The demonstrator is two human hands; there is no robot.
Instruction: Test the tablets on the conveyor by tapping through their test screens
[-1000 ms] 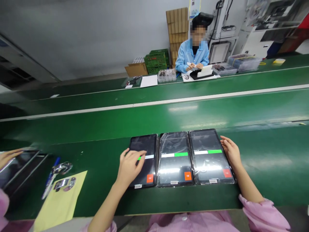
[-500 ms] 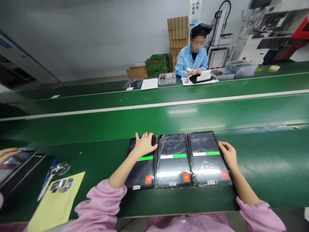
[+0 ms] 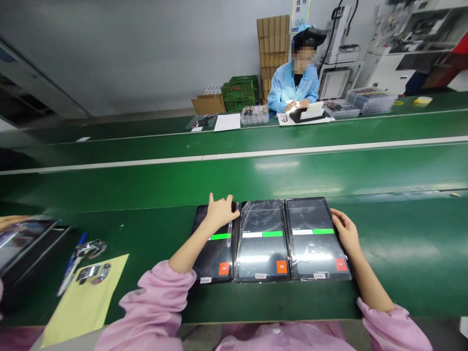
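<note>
Three tablets lie side by side on the green bench: a left tablet (image 3: 214, 258), a middle tablet (image 3: 262, 258) and a right tablet (image 3: 318, 253). Each lit screen has a white and green bar and a red square. My left hand (image 3: 220, 213) is over the top of the left tablet, fingers spread, thumb at its upper right edge. A small vertical slider shows on that screen below the thumb. At the right tablet's upper right edge, my right hand (image 3: 345, 231) has its bent fingers closed on the side; some fingertips are hidden.
On my left are a yellow sheet (image 3: 87, 302) with shiny pieces, a blue pen (image 3: 75, 256) and another person's hand (image 3: 10, 222) by a dark device. Across the bench sits a co-worker in blue (image 3: 296, 87), near a parts box (image 3: 255, 115) and stacked trays (image 3: 371, 101).
My left hand has shifted slightly, its fingers lifting apart, and a slider has appeared on the left tablet's screen. My right hand stays at the right tablet's edge. The view tilts slightly.
</note>
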